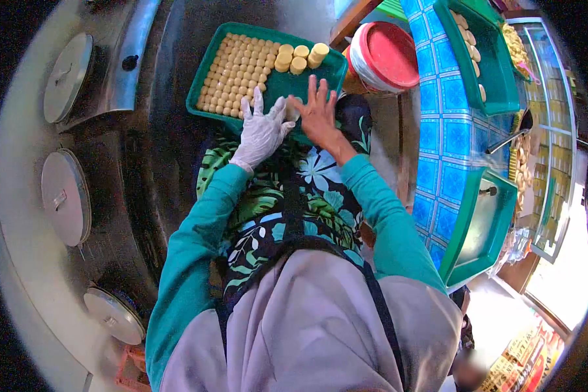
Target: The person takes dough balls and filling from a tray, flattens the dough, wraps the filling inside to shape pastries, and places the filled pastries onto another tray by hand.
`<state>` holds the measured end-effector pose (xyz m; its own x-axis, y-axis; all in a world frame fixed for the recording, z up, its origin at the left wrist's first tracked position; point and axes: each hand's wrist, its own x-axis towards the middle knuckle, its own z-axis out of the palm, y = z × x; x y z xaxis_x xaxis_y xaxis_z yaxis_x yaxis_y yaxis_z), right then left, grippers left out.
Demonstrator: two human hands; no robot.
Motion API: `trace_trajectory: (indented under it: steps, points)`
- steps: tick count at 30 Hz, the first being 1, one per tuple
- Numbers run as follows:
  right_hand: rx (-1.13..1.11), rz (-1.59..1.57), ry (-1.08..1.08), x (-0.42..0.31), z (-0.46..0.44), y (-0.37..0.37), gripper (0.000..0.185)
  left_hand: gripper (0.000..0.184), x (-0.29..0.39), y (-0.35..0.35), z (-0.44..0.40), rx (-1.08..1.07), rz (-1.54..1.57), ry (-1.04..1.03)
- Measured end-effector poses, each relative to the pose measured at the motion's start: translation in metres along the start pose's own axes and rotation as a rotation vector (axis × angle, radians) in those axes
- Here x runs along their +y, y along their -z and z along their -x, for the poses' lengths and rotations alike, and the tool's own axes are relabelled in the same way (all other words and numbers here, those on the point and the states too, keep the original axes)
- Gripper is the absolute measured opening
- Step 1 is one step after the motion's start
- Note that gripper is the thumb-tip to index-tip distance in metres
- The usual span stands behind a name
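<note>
On my lap lies a green tray [277, 89] with rows of small round tan pieces [232, 75] filling its left part. Short stacks of yellow round pieces [298, 60] stand near its far right. My left hand [262, 130], in a white glove, is over the near edge with its fingers spread, the fingertips beside the nearest tan pieces. My bare right hand [320, 117] is just right of it, fingers apart above the tray. A small pale object [293, 110] shows between the hands, partly covered; I cannot make out what it is.
A red-lidded bucket [389, 55] stands right of the tray. Further right, a table with blue checked cloth [438, 124] holds green trays [462, 222] and a dark-bladed tool [511, 134]. Round metal lids [65, 196] lie along the left.
</note>
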<state>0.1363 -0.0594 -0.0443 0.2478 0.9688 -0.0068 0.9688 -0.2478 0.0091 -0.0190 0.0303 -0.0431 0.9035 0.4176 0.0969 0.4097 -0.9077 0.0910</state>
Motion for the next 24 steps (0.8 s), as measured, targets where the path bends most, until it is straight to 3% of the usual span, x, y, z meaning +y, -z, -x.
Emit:
trace_trajectory:
  steps: [2, 6, 11, 14, 15, 24]
  points:
    - [0.003, 0.044, 0.039, -0.004, 0.006, -0.008, 0.047, 0.059, 0.002, 0.0, 0.007, -0.09, 0.012, 0.024]
    - [0.0, -0.005, 0.022, -0.005, 0.001, -0.003, 0.048, 0.058, 0.002, 0.003, -0.001, -0.063, -0.059, 0.104]
    - [-0.032, -0.117, -0.012, -0.008, -0.005, 0.003, 0.047, 0.038, -0.011, -0.023, 0.007, 0.265, 0.214, 0.18]
    - [0.044, -0.049, 0.052, -0.013, -0.001, -0.015, 0.047, 0.04, -0.019, -0.027, 0.017, 0.44, 0.461, 0.135]
    - [0.065, -0.06, 0.031, -0.017, 0.0, -0.012, 0.048, 0.044, -0.018, -0.02, 0.017, 0.48, 0.385, 0.144]
    - [-0.088, -0.055, 0.073, 0.002, 0.022, 0.014, 0.051, 0.048, 0.0, -0.007, -0.004, 0.147, 0.131, 0.161]
